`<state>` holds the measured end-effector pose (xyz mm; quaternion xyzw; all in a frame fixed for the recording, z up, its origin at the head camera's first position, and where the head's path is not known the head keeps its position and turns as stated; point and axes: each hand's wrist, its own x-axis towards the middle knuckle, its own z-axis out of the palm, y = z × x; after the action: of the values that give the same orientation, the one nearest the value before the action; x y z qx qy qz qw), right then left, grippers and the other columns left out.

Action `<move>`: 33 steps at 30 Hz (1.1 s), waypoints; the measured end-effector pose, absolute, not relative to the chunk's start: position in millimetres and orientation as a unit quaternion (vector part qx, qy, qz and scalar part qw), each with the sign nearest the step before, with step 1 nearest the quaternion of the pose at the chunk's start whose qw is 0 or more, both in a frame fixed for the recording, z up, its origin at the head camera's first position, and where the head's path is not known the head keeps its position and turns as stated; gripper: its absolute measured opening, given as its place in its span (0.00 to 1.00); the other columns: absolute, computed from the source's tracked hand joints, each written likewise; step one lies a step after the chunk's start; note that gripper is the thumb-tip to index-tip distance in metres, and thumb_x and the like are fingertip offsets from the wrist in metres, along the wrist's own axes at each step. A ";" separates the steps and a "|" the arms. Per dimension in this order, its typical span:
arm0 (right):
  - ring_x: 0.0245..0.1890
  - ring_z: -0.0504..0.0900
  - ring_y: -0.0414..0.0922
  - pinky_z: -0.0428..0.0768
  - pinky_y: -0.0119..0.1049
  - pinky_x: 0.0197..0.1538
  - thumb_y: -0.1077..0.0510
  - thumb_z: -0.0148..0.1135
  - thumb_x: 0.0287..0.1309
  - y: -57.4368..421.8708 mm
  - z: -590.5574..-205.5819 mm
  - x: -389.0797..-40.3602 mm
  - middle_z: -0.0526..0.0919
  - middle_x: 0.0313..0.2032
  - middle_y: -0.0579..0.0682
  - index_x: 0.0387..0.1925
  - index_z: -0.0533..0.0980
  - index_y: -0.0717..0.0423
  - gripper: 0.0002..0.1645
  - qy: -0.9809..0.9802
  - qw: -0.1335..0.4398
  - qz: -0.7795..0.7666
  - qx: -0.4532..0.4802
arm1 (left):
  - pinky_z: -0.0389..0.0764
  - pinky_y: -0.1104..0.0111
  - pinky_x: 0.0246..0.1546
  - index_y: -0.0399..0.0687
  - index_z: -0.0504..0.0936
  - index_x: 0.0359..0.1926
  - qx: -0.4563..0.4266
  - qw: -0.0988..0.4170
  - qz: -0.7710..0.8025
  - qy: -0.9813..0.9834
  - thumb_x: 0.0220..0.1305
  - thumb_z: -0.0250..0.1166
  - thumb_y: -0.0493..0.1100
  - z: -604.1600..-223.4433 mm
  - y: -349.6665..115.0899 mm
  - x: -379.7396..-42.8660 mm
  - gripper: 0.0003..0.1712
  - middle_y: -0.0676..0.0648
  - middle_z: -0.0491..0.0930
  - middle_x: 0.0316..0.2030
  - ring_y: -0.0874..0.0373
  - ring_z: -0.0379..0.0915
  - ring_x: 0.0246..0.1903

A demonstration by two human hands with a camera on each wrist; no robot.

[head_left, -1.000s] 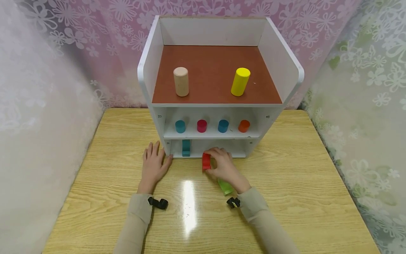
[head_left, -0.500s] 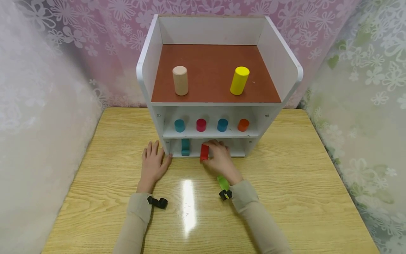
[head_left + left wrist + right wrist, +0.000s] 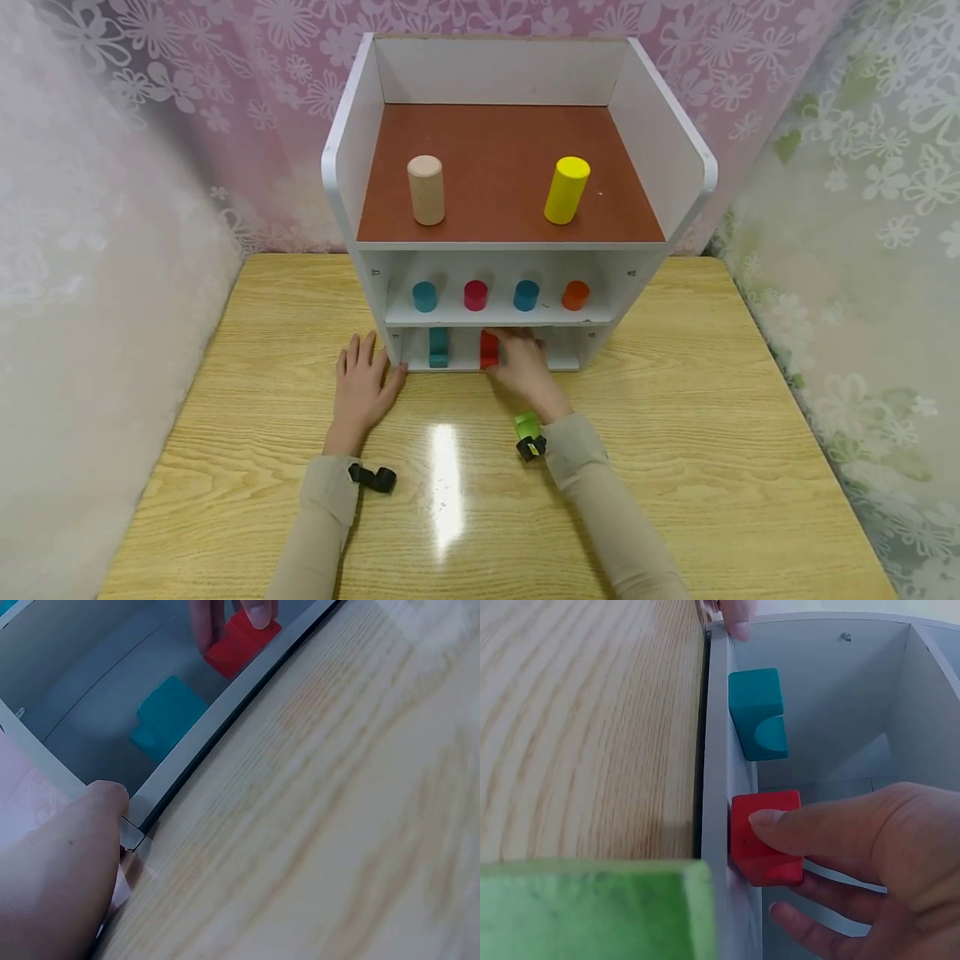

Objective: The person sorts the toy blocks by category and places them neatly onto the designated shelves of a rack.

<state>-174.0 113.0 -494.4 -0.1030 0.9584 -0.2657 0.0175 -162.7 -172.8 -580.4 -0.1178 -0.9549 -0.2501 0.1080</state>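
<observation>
My right hand (image 3: 527,367) pinches a red notched block (image 3: 489,350) in the bottom compartment of a white shelf unit (image 3: 510,247). In the right wrist view, the thumb lies on the face of the red block (image 3: 776,871), which is at the compartment's front edge. Left of it stands a teal block (image 3: 438,347) with a curved notch, apart from the red one. My left hand (image 3: 362,387) rests with fingers spread on the table beside the unit, its thumb at the lower left corner. A green block (image 3: 527,425) lies on the table by my right wrist.
On the middle shelf stand short cylinders: teal (image 3: 424,297), crimson (image 3: 476,296), blue (image 3: 527,296) and orange (image 3: 575,296). The brown top holds a plain wood cylinder (image 3: 427,192) and a yellow one (image 3: 567,192). Floral curtains surround the wooden table (image 3: 712,433).
My right hand has carried the red block forward from the front of the unit into the bottom compartment, right of the teal block. The left hand has stayed where it was.
</observation>
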 end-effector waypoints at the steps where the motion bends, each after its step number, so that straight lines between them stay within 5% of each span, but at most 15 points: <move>1: 0.63 0.68 0.62 0.62 0.67 0.62 0.63 0.74 0.49 113.2 -494.8 -174.4 0.78 0.60 0.57 0.65 0.74 0.52 0.38 0.958 0.016 -0.267 -0.102 | 0.41 0.41 0.70 0.52 0.66 0.73 -0.118 0.109 -0.250 -0.955 0.73 0.50 0.63 -580.3 -172.8 -162.7 0.35 0.38 0.54 0.74 0.35 0.39 0.74; 20: 0.63 0.68 0.60 0.62 0.66 0.62 0.66 0.71 0.49 114.2 -495.9 -176.8 0.75 0.62 0.58 0.65 0.73 0.51 0.39 0.960 0.017 -0.263 -0.098 | 0.42 0.41 0.70 0.51 0.67 0.73 -0.116 0.116 -0.250 -0.954 0.72 0.50 0.63 -583.9 -172.7 -164.3 0.36 0.38 0.55 0.74 0.36 0.39 0.74; 33: 0.62 0.69 0.61 0.65 0.68 0.60 0.57 0.72 0.55 123.9 -480.2 -164.0 0.76 0.61 0.56 0.64 0.75 0.54 0.33 0.954 0.012 -0.266 -0.137 | 0.41 0.40 0.70 0.51 0.67 0.73 -0.117 0.112 -0.250 -0.955 0.72 0.51 0.63 -578.9 -171.7 -161.9 0.35 0.37 0.55 0.74 0.35 0.39 0.74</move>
<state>-164.0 123.9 -480.2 -0.1369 0.9541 -0.2662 0.0124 -161.9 -171.7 -578.9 -0.1170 -0.9546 -0.2501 0.1118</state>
